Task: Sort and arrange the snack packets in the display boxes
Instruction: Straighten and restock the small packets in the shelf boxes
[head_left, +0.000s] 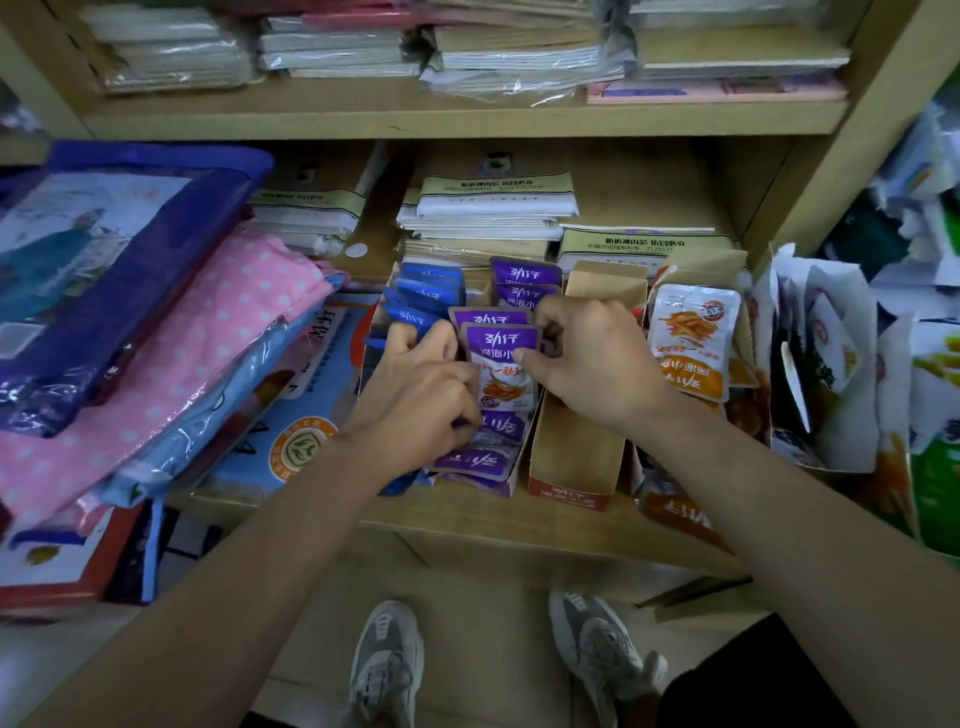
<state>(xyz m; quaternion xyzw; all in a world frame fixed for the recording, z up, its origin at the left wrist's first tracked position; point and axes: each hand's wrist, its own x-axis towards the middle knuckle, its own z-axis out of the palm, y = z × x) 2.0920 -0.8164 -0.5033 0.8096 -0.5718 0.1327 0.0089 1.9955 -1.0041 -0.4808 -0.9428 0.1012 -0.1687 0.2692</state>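
The left hand (421, 387) curls round the left edge of a small stack of purple packets (501, 345). The right hand (589, 364) pinches the stack's right edge, thumb on the front. The stack stands upright in its display box (522, 462) at the centre of the frame, between blue packets (423, 296) and an empty brown box (576, 452). More packets lie flat beneath, so pushing down could crumple them or slide the light box along the wooden shelf (467, 525). Wrapped notebooks (493, 208) fill the shelves behind.
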